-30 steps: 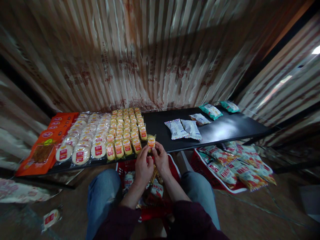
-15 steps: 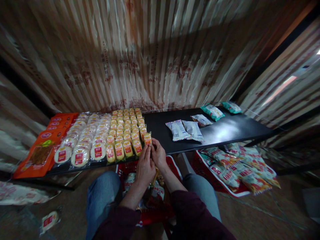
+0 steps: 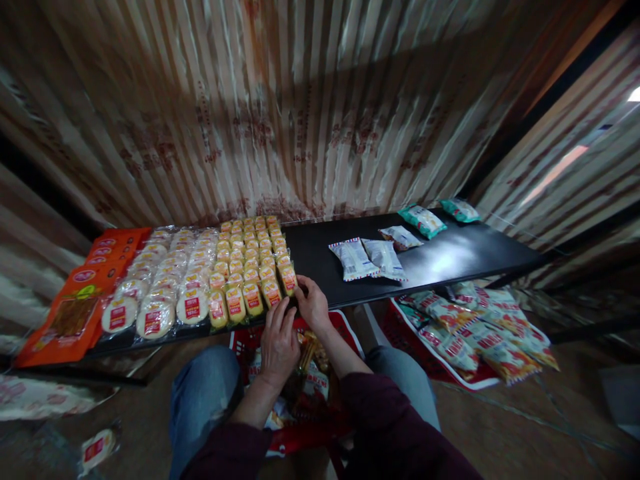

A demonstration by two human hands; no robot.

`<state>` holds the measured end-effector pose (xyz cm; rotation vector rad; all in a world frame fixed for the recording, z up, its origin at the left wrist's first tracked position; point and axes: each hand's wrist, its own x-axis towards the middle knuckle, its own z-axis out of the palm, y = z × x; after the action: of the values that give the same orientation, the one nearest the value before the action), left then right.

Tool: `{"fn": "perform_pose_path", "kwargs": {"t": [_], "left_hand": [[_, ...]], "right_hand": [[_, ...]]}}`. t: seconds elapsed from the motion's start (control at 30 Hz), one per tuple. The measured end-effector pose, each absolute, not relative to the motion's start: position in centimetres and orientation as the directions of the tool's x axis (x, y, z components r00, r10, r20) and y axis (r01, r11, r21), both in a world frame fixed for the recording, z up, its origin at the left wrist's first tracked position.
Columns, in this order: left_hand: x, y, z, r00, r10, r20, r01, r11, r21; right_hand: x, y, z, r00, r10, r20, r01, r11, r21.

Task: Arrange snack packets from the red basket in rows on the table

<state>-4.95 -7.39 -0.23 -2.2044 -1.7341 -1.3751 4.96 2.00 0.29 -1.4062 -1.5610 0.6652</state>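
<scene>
Rows of small yellow wrapped cakes with red labels stand on a black shelf. At the front right of these rows, my right hand has its thumb and fingers on the edge of the end wrapped cake. My left hand is just below the front row, fingers stretched out, its fingertips close to the neighbouring cake. Nothing shows in its grasp. Between my knees, under both hands, is a red basket holding assorted snack packets.
Round white wrapped cakes and orange packets fill the shelf's left side. White packets and green packets lie to the right. A second red basket holds several bags. One wrapped round cake lies on the floor.
The end cake has moved from between both hands down into the front of the rightmost row. My left hand has drawn back down and left; its fingers have opened out.
</scene>
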Motion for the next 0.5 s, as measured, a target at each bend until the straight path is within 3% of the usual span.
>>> {"fn": "perform_pose_path", "kwargs": {"t": [0.5], "left_hand": [[-5.7,-6.4,-1.4,0.035,0.746,0.665,0.817,-0.404,0.412]], "right_hand": [[4.3,2.2,-0.3,0.106,0.951,0.291,0.398,0.227,-0.889]]}}
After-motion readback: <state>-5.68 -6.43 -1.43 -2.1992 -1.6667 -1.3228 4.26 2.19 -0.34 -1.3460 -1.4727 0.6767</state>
